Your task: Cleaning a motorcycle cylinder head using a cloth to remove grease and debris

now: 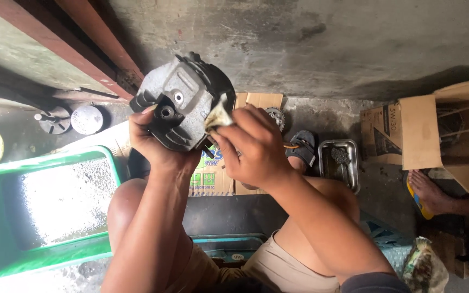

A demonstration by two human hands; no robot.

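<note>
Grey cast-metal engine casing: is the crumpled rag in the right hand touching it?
Touching. The head view shows the right hand pressing the crumpled rag against the grey cast-metal engine casing, with no gap visible.

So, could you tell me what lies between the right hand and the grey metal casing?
A dirty rag, pinched by the right hand against the casing, head view.

Casing [183, 103]: we hold it up in front of us, above our knees, left hand [156, 144] under it, right hand [253, 152] at its right side.
Rag [218, 116]: between our right hand and the casing.
Tub [44, 211]: on the floor to our left.
Tray [338, 163]: on the floor right of our hands.
Box [451, 135]: further right, with another person's foot [430, 192] just before it.
Cardboard [213, 176]: flat on the floor beneath the casing.
</note>
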